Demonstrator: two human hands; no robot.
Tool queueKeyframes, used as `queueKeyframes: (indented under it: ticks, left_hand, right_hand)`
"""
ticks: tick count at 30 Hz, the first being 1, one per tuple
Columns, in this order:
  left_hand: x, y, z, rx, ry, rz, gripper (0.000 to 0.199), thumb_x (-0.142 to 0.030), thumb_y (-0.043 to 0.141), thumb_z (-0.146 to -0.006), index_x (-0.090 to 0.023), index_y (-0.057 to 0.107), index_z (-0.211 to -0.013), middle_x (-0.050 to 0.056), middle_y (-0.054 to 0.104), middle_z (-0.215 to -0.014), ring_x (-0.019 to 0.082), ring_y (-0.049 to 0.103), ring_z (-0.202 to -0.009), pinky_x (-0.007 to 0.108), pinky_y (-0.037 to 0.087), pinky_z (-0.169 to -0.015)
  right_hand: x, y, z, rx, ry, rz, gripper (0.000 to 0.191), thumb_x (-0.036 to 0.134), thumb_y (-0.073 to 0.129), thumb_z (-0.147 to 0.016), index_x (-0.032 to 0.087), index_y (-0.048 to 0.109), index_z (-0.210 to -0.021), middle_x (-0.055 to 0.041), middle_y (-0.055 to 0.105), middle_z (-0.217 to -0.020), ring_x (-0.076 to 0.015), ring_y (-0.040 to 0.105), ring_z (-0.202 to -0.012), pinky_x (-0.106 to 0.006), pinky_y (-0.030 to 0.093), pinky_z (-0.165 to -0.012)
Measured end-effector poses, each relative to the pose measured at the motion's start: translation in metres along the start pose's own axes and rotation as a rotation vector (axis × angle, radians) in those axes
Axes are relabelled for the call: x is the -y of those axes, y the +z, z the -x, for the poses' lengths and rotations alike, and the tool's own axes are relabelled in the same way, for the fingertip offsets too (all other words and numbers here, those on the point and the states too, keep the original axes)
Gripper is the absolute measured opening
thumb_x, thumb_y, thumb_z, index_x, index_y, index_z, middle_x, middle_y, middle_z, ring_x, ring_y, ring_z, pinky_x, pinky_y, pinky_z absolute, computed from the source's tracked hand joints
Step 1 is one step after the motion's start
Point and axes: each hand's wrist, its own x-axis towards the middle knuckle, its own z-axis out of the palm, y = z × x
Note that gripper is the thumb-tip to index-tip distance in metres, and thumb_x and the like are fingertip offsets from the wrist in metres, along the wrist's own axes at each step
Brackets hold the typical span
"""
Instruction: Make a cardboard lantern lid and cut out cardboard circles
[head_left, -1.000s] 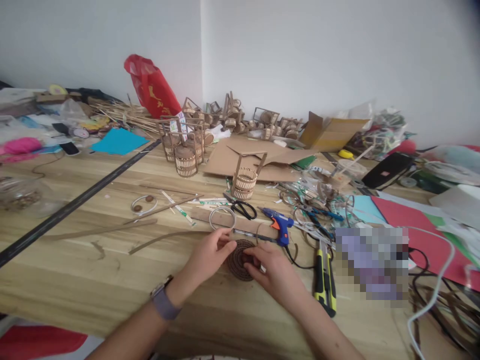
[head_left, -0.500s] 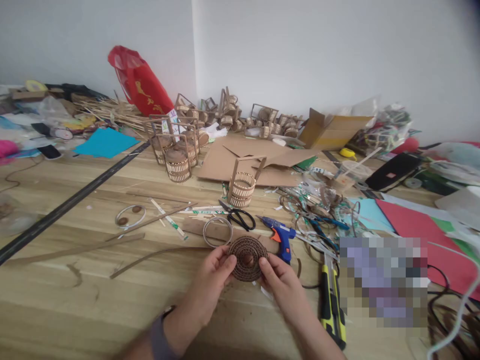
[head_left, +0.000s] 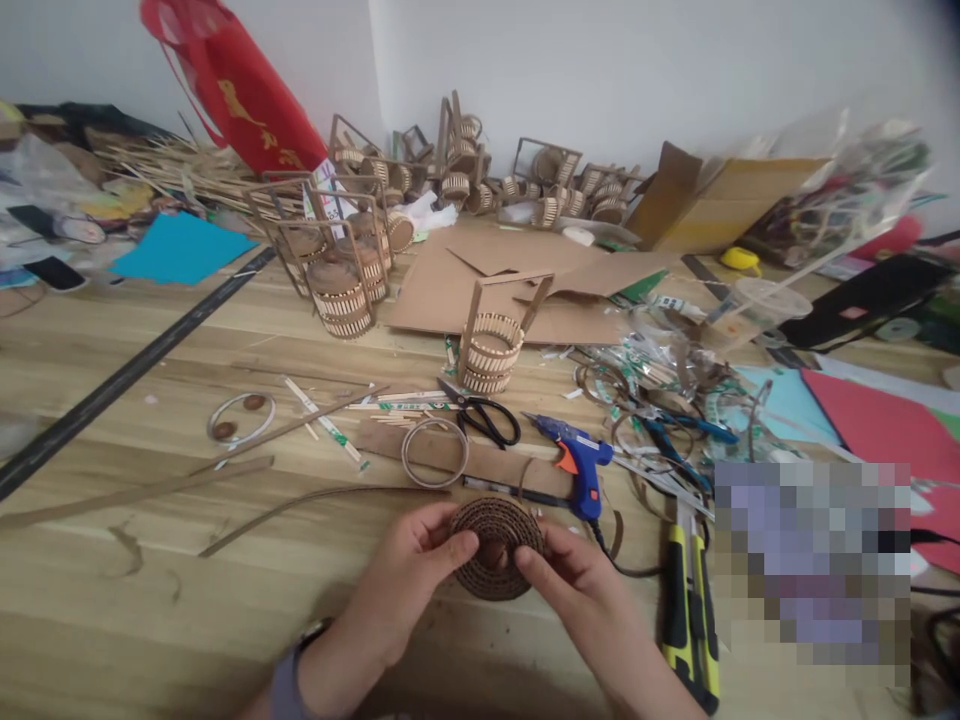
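A round coil of brown corrugated cardboard strip (head_left: 480,582) is held level above the front of the table. My left hand (head_left: 420,565) pinches its left rim, thumb on top and fingers curled beneath. From the other side my right hand (head_left: 577,580) grips the right rim the same way. Just beyond the coil lie a pale ring (head_left: 406,462) and a flat cardboard strip (head_left: 491,462). A blue hot glue gun (head_left: 577,455) rests right of them, near black-handled scissors (head_left: 487,415). Behind these stands a small bucket of sticks and cardboard with a tall handle (head_left: 491,355).
A yellow and black utility knife (head_left: 679,610) lies at the right, beside a pixelated patch. More little buckets (head_left: 341,300) stand at left and along the wall. Cardboard sheets (head_left: 442,290), a red bag (head_left: 247,100), and tangled scraps (head_left: 645,370) cover the back and right.
The view has shifted and tilted slightly. The coil sits a little lower in the picture, still between both hands, and the left thumb lies further over its edge.
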Motion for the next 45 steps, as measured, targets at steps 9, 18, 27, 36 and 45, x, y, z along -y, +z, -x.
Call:
queueKeyframes:
  ticks: [9,18,27,36,45]
  left_hand:
    - [0.0,0.001,0.001,0.015,0.009,-0.002,0.031,-0.041,0.085,-0.067,-0.016,0.076,-0.083,0.004,0.076,-0.077,0.019,0.068,-0.074,0.03,0.053,-0.074]
    - [0.001,-0.001,0.001,0.068,-0.035,-0.023,0.039,-0.047,0.085,-0.066,-0.015,0.077,-0.087,0.005,0.077,-0.081,0.021,0.067,-0.08,0.032,0.05,-0.079]
    - [0.003,0.0,0.004,0.179,-0.032,-0.041,0.035,-0.047,0.081,-0.072,-0.014,0.078,-0.084,0.005,0.076,-0.078,0.02,0.067,-0.077,0.03,0.049,-0.08]
    - [0.001,0.002,0.004,0.224,-0.054,0.009,0.037,-0.049,0.082,-0.07,-0.015,0.079,-0.083,0.005,0.076,-0.078,0.018,0.065,-0.074,0.03,0.048,-0.08]
    - [0.008,-0.002,0.004,0.227,-0.077,0.03,0.04,-0.051,0.083,-0.069,-0.015,0.079,-0.085,0.006,0.076,-0.08,0.018,0.066,-0.075,0.027,0.048,-0.072]
  right_hand:
    - [0.004,0.003,0.001,0.039,-0.006,-0.043,0.037,0.055,0.067,-0.085,0.019,0.076,-0.084,-0.0054,0.074,-0.08,-0.0205,0.065,-0.077,-0.03,0.054,-0.074]
    - [0.005,0.003,0.002,0.002,-0.023,-0.024,0.04,0.058,0.066,-0.084,0.018,0.073,-0.081,-0.0046,0.073,-0.076,-0.0208,0.065,-0.076,-0.03,0.053,-0.073]
    - [0.0,0.01,0.006,-0.082,-0.118,0.138,0.052,0.064,0.055,-0.089,0.019,0.064,-0.067,-0.0027,0.065,-0.065,-0.017,0.057,-0.062,-0.026,0.047,-0.06]
    - [-0.003,0.009,0.005,-0.06,-0.035,-0.061,0.047,0.062,0.063,-0.085,0.018,0.067,-0.067,-0.0027,0.068,-0.068,-0.0169,0.057,-0.064,-0.026,0.046,-0.063]
    - [-0.006,0.014,0.006,-0.118,0.017,-0.202,0.046,0.06,0.073,-0.077,0.017,0.068,-0.063,-0.0021,0.067,-0.063,-0.0163,0.055,-0.064,-0.026,0.043,-0.063]
